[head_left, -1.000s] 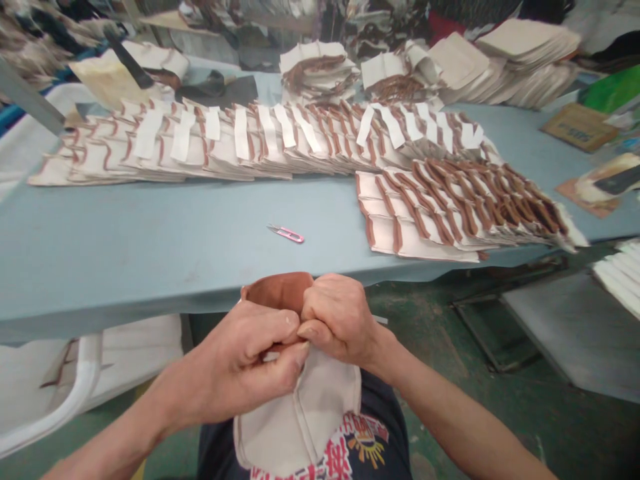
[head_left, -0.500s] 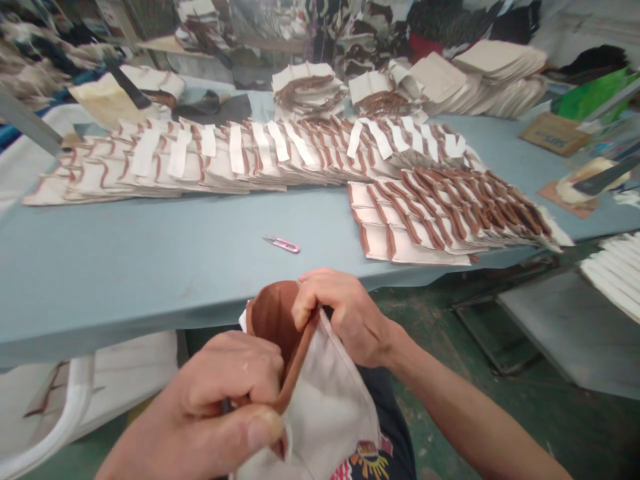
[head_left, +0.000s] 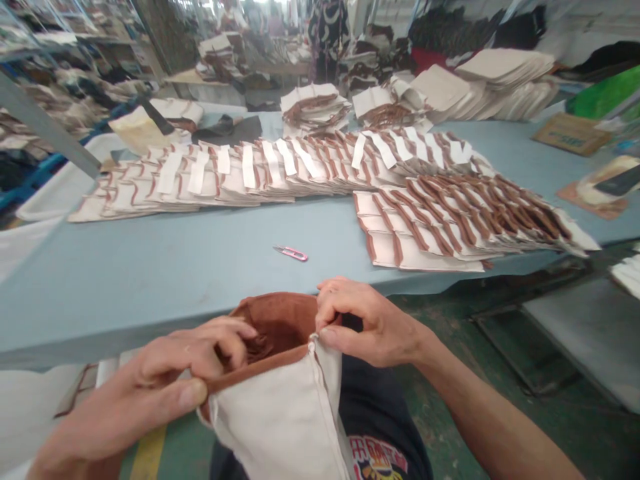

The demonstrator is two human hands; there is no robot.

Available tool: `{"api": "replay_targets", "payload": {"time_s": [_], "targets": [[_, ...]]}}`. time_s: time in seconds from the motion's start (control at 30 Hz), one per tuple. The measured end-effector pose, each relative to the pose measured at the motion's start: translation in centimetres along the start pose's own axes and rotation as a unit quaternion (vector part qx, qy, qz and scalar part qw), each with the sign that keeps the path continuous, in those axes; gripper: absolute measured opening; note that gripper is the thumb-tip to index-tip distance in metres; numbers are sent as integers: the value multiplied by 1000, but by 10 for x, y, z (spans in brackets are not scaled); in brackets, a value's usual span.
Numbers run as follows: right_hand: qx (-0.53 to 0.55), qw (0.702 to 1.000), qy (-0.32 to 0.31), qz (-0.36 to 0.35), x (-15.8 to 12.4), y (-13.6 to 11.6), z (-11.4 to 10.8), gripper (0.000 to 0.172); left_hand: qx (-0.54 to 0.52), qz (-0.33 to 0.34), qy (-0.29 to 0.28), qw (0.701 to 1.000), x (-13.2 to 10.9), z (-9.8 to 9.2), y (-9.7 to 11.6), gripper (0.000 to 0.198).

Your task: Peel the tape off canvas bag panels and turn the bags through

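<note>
I hold a cream canvas pouch (head_left: 285, 413) with a brown lining over my lap, its mouth spread open toward me. My left hand (head_left: 150, 380) pinches the near left rim, thumb outside and fingers curled into the brown inside. My right hand (head_left: 365, 323) pinches the right rim at the side seam, fingers closed on the fabric. A small pink thread snip (head_left: 291, 253) lies on the blue table (head_left: 150, 273) just beyond the pouch.
Long overlapping rows of cream-and-brown fabric pieces (head_left: 280, 167) cover the far table, with a second fanned stack (head_left: 465, 220) at the right. More piles (head_left: 315, 107) stand behind. A metal frame (head_left: 530, 347) lies on the green floor at right.
The pouch mouth has been pulled wide open between both hands. My left hand shifted from gripping the closed edge to reaching fingers inside the brown lining.
</note>
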State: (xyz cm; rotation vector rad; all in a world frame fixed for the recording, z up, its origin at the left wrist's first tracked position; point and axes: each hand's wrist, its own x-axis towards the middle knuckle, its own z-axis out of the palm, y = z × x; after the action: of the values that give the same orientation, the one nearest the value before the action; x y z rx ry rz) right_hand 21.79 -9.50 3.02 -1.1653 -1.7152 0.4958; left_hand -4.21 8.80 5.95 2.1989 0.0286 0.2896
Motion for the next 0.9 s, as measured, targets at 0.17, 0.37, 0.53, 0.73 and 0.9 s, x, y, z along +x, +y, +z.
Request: {"api": "replay_targets", "payload": {"time_s": [0.17, 0.37, 0.53, 0.73, 0.9], "targets": [[6, 1000, 2, -10, 9, -25, -2, 20, 0, -41, -78, 996, 0, -4, 4, 43], [-58, 998, 15, -30, 25, -40, -4, 18, 18, 18, -38, 999, 29, 8, 34, 23], [-59, 998, 26, -1, 32, -44, -6, 19, -80, 8, -31, 996, 52, 11, 34, 14], [-53, 997, 22, 47, 29, -30, 0, 20, -167, -60, -43, 983, 56, 21, 21, 22], [-18, 992, 8, 123, 23, -10, 9, 20, -158, -79, -18, 984, 53, 31, 15, 21]]}}
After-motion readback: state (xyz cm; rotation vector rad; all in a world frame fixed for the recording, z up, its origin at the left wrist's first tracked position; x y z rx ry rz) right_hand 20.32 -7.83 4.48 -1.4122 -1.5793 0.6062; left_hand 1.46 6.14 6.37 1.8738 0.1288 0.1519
